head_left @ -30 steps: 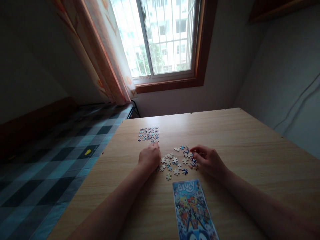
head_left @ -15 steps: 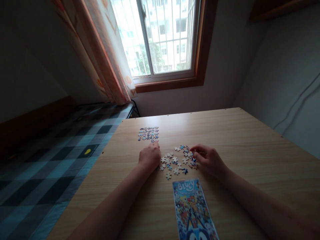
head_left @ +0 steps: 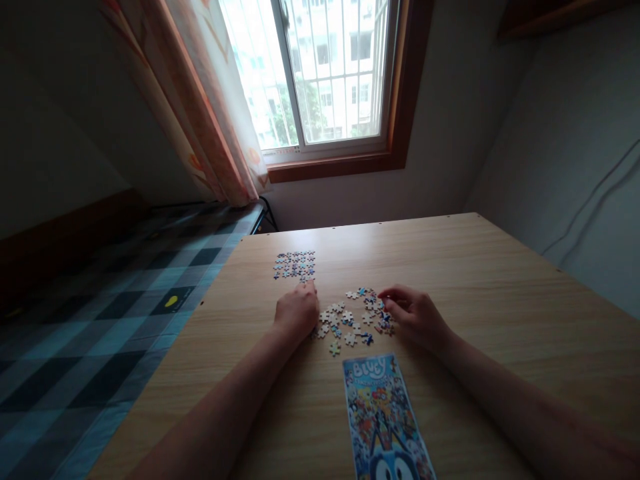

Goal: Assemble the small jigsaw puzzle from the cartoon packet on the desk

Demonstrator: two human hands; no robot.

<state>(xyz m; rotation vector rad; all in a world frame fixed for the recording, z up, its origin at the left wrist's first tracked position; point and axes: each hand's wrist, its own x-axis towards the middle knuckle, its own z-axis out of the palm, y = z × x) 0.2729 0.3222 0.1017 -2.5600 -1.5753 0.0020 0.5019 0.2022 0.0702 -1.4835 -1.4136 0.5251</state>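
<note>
On the wooden table (head_left: 480, 280) lies a small assembled patch of puzzle (head_left: 294, 265) and, nearer me, a scatter of loose puzzle pieces (head_left: 350, 319). My left hand (head_left: 297, 310) rests knuckles up at the left edge of the scatter, fingers curled, its fingertip just below the assembled patch. My right hand (head_left: 415, 315) sits at the right edge of the scatter with fingers bent over the pieces; whether it pinches one is hidden. A colourful Bluey picture card (head_left: 384, 417) lies flat in front of me.
A bed with a dark checked cover (head_left: 100, 320) runs along the table's left side. Behind the table are a barred window (head_left: 320, 73) and an orange-patterned curtain (head_left: 210, 113). A cable (head_left: 590, 207) hangs on the right wall.
The view has shifted slightly, so everything sits a little higher and to the left. Both hands stay at the edges of the loose pieces, hardly moved.
</note>
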